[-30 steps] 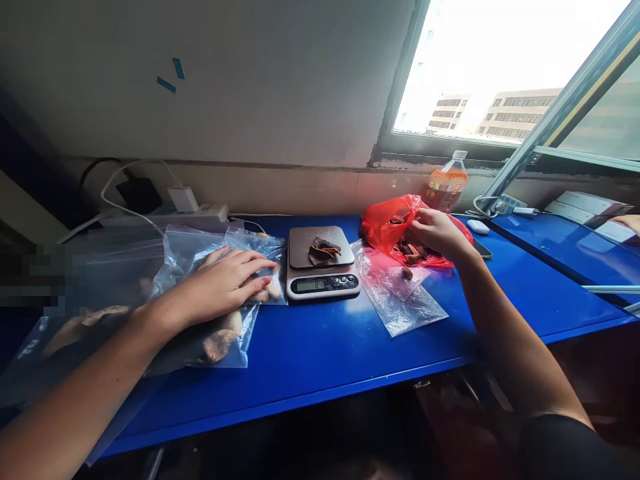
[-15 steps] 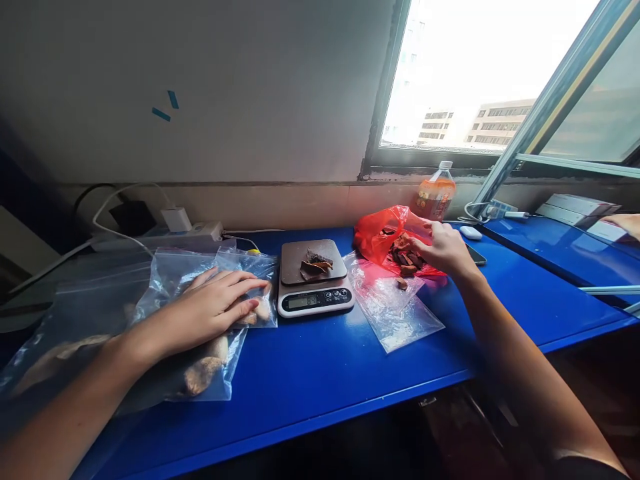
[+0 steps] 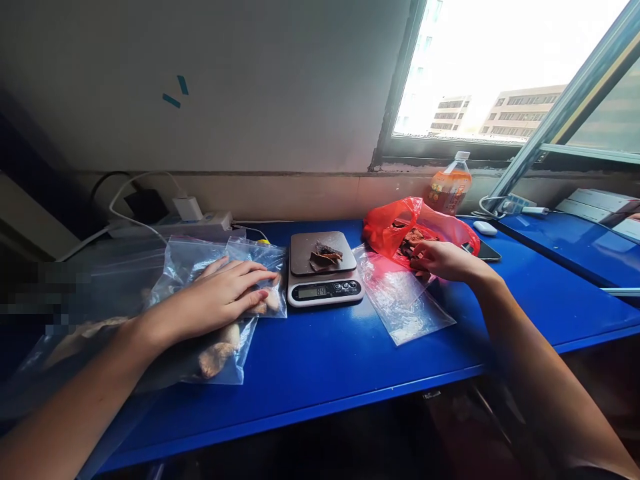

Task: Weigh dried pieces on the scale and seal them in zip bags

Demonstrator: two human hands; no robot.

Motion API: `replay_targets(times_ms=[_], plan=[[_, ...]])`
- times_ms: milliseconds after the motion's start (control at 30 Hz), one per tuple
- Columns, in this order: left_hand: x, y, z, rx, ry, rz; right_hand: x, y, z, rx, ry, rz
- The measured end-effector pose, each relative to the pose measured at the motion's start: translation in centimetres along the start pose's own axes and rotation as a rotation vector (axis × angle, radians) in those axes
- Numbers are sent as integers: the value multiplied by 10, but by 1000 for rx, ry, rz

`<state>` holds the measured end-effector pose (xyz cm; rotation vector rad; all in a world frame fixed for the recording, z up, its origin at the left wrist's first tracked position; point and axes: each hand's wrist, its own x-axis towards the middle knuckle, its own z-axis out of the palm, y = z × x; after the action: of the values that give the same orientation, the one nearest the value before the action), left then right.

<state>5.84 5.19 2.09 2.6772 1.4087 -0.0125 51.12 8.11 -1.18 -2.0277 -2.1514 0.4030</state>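
My left hand (image 3: 227, 293) lies flat with its fingers spread, resting on clear zip bags (image 3: 187, 257) that hold pale, lumpy dried pieces (image 3: 215, 358). At the mouth of a red plastic bag (image 3: 383, 227), my right hand (image 3: 453, 260) has its fingers bent and drawn together on brown bark-like pieces (image 3: 411, 240); the fingertips are partly hidden among them. Between the hands stands a digital kitchen scale (image 3: 327, 291). Several curled dark bark-like pieces (image 3: 326, 255) sit on its metal plate, and the display is lit. Under the red bag lies a flat clear zip bag (image 3: 413, 313).
Behind the red bag stands a drink bottle (image 3: 453, 183). A phone (image 3: 487, 251) and a white earbud case (image 3: 485, 228) lie to its right. A power strip with plugs (image 3: 187, 208) runs along the wall at left. The blue table (image 3: 310, 373) ends at a front edge.
My right hand has dipped lower at the red bag's mouth, fingers now down among the brown pieces. The view has shifted slightly. My left hand stays on the zip bags.
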Motion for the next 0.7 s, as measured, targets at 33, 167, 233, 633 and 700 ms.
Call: replay_targets(times_ms=[33, 167, 233, 633, 700], plan=[[-1, 1, -1, 3, -7, 2, 0, -1, -1, 2, -10, -30], [-3, 2, -2, 16, -42, -8, -1, -3, -2, -56, 17, -154], [-4, 2, -3, 18, -49, -8, 1, -3, -1, -153, 116, -131], [-5, 4, -5, 16, -48, -10, 2, -2, 5, 20, 236, -22], [-5, 4, -5, 20, -40, -5, -1, -1, 5, 159, 226, -9]])
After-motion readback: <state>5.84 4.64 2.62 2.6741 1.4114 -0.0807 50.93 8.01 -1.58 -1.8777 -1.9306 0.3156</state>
